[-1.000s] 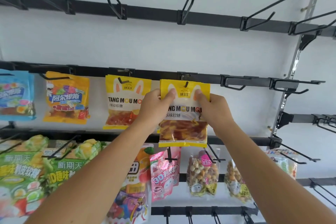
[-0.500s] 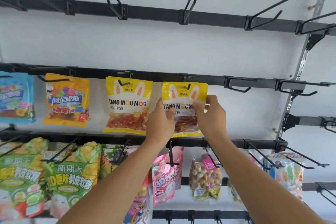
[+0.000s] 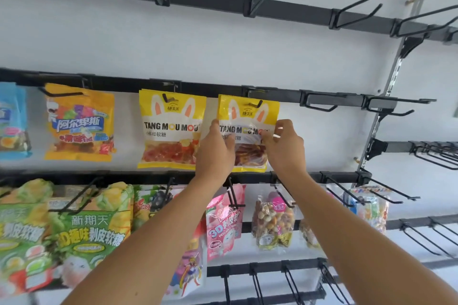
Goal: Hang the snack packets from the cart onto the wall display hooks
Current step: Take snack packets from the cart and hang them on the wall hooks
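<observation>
Yellow snack packet (image 3: 248, 116) with rabbit ears and "TANG MOU MOU" lettering hangs on a black wall hook (image 3: 259, 103) on the middle rail (image 3: 347, 99), the hook passing through the hole at its top edge. I hold it at mid-height with both hands: my left hand (image 3: 215, 153) grips its left edge, thumb across the front, and my right hand (image 3: 285, 147) pinches its right edge between thumb and fingers. Just beside it to the left hangs a matching yellow packet (image 3: 171, 129) on its own hook. Further left is an orange packet (image 3: 79, 122). On the rail below hang a pink packet (image 3: 224, 224) and a clear bag of mixed nuts (image 3: 272, 223).
</observation>
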A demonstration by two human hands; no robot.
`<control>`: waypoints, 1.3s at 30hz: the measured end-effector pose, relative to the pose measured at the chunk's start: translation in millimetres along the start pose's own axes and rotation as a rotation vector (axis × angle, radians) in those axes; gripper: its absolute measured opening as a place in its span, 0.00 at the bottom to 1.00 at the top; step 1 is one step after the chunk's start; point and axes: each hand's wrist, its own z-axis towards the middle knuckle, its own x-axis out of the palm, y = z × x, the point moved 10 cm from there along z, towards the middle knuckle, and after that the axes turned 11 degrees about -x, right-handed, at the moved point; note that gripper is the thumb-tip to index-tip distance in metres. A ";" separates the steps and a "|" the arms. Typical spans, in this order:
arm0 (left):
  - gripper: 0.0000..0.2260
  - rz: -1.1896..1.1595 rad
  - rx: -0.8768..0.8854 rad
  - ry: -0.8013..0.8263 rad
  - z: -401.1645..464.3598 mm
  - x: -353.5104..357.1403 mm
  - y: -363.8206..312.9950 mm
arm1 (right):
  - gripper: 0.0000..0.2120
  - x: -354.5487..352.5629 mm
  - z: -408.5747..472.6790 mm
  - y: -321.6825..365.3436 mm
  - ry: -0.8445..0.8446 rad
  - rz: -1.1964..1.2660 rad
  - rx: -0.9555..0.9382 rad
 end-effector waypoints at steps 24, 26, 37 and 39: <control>0.22 0.743 0.256 0.039 -193.4 -87.7 9.5 | 0.25 -19.0 -192.5 73.1 0.536 -0.587 -0.513; 0.20 0.819 0.236 0.089 -219.1 -100.9 28.1 | 0.25 -10.4 -222.7 76.2 0.587 -0.542 -0.524; 0.19 1.028 0.112 0.128 -308.2 -218.9 110.4 | 0.25 55.3 -354.7 167.6 0.745 -0.415 -0.646; 0.20 1.027 0.067 0.135 -323.6 -248.2 133.6 | 0.25 72.9 -381.2 186.8 0.792 -0.425 -0.670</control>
